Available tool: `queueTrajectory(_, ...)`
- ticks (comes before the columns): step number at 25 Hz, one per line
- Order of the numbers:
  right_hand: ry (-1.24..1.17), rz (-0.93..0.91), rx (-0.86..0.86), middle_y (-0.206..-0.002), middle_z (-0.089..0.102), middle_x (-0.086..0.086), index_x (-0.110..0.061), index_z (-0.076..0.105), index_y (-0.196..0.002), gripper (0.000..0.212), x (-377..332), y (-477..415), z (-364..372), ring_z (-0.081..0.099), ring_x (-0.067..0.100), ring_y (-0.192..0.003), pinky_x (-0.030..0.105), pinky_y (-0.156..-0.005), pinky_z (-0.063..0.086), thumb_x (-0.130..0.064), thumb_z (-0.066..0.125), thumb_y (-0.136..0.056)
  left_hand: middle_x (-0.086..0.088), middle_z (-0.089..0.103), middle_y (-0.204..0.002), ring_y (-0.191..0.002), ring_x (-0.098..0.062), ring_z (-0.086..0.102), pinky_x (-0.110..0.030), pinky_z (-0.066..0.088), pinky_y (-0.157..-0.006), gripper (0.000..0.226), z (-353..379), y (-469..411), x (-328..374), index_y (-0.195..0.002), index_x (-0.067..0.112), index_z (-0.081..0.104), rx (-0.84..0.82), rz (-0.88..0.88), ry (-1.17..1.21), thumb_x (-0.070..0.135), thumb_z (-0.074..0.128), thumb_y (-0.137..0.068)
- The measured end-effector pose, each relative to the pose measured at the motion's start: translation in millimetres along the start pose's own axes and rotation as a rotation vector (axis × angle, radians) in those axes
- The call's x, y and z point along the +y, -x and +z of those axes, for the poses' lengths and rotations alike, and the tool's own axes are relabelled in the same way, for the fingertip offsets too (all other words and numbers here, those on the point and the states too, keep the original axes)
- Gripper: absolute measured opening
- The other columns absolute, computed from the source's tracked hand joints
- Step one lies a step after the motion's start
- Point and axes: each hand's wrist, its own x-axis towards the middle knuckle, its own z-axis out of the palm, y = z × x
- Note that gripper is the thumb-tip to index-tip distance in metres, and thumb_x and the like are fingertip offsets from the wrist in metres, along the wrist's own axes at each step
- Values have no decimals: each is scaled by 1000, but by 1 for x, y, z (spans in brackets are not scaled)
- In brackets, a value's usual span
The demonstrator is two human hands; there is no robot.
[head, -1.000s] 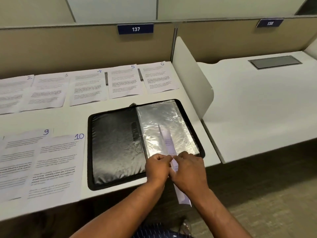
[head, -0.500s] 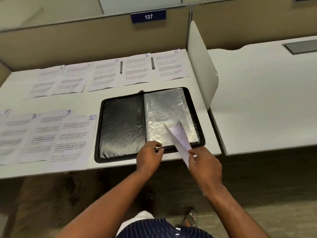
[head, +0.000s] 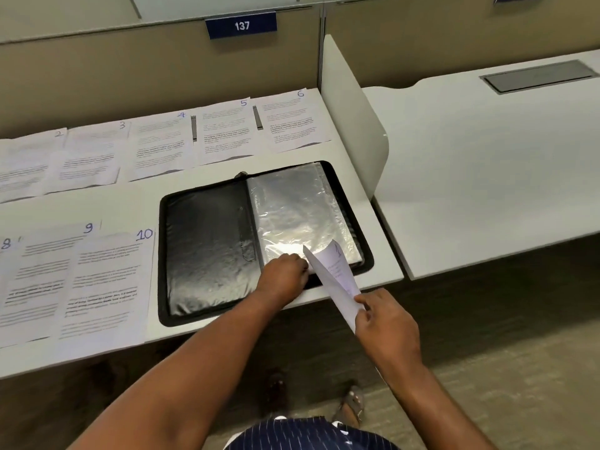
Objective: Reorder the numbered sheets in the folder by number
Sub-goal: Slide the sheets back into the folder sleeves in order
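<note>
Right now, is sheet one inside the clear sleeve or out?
Mostly out: the right hand pinches sheet 1, curled, over the near edge of the folder; left hand holds the sleeve. Whether the tip entered, cannot tell.

- I am counting eight sheets [head: 227, 131] lying on one desk [head: 130, 203].
- I am holding one more sheet [head: 337, 274].
- One folder [head: 207, 248] is lying open.
- I am using two hands, my left hand [head: 284, 276] and my right hand [head: 386, 323].

Black folder [head: 207, 248], white sheets [head: 107, 284]

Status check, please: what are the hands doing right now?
Right hand pinches sheet 1. Left hand grips the folder's clear sleeve. Nothing blocking.
</note>
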Motion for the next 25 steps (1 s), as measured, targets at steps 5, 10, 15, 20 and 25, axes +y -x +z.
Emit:
queueTrajectory(5,20,32,11,-113,65,-8,-21,72,-120,27,-3,7,0,66,9,-89,18,-72,47,-21,67,-94,1,71,-94,-86,-23,64,-31,40,-64,24,-3,-4,-4,-97,20,74,26,-111,151,36,57,-95)
queueTrajectory(10,41,51,49,-116,65,-7,-21,70,-121,27,-7,4,-4,68,11,-93,18,-74,49,-23,67,-94,9,71,-94,-88,-14,64,-31,52,-72,15,-8,-12,-10,-94,26,76,24,-269,395,40,71,-89)
queueTrajectory(15,27,59,96,-118,60,-6,-17,70,-119,28,-5,-1,-10,66,12,-90,25,-76,55,-16,65,-91,8,75,-90,-82,-12,66,-35,58,-75,13,-13,-12,-17,-92,27,76,23,-260,465,31,63,-90)
queueTrajectory(20,-27,-33,178,-119,57,-6,-14,68,-121,31,-18,2,-15,63,9,-95,22,-77,57,-9,69,-90,11,70,-83,-80,-7,63,-29,51,-68,18,-19,-15,-20,-80,25,73,24,-305,562,40,81,-81)
queueTrajectory(25,40,-234,140,-114,65,-1,-9,72,-119,33,-23,11,2,62,9,-96,22,-80,60,-4,73,-87,4,74,-90,-82,-15,67,-34,55,-74,14,-17,-18,-20,-92,19,78,18,-285,599,31,70,-93)
